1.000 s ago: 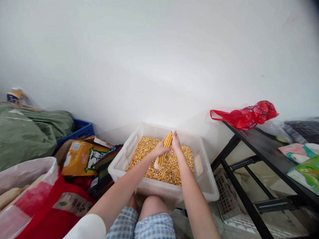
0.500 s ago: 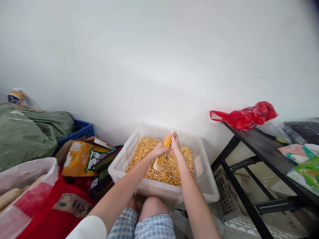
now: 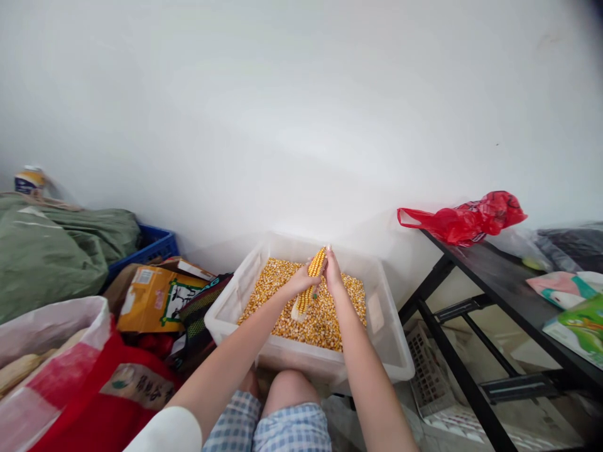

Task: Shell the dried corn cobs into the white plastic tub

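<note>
A yellow ear of corn (image 3: 316, 263) is held tilted above a white plastic bin (image 3: 221, 314), its pale end pointing down toward me. My left hand (image 3: 301, 279) is wrapped round the middle of the ear. At the ear's upper end is my right hand (image 3: 332, 271), its fingers closed against the cob's right side; part of its grip is hidden behind the corn. Loose corn kernels (image 3: 311, 331) cover the bin's floor beneath both hands.
A black folding table (image 3: 499, 270) stands at the right, with a red plastic bag (image 3: 461, 223) on it. Left of the bin are a yellow carton (image 3: 148, 301), a red bag (image 3: 108, 389) and a blue crate (image 3: 157, 242). A white wall rises behind.
My right hand's fingers have shifted slightly at the ear's top, and its tip now shows more plainly. My left hand keeps its grip on the middle.
</note>
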The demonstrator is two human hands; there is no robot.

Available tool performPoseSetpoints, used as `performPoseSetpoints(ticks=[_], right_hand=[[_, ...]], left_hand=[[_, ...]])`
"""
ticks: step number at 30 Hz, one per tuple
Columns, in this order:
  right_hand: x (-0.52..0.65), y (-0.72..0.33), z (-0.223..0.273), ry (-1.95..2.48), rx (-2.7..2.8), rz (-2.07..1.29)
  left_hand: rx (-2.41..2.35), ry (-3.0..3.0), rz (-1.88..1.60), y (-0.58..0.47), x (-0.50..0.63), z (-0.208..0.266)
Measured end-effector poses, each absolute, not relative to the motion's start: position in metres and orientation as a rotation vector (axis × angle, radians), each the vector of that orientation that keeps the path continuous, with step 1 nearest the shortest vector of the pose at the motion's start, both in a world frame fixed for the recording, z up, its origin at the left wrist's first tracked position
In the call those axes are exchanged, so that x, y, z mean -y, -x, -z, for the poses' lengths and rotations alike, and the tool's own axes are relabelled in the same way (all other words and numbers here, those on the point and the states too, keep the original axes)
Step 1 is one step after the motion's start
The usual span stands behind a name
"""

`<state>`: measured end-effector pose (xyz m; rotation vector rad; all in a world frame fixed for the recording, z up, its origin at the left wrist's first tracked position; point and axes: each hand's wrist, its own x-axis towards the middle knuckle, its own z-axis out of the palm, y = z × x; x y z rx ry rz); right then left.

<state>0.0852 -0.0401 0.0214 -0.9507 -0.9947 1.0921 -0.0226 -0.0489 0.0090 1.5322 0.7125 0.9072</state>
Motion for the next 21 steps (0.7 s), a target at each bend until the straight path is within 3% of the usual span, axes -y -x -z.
performPoseSetpoints(ticks=[10, 21], right_hand=[[0.0395, -0.0859, -0.0186, 0.986, 1.014, -1.066], [0.0350, -0.0905, -0.0132, 1.121, 0.983, -0.804]], left_hand=[[-0.681, -1.523, -0.832, 0.0238, 0.0477, -0.0033], [-0.717, -1.532, -0.824, 0.0250, 0.0506, -0.0083]])
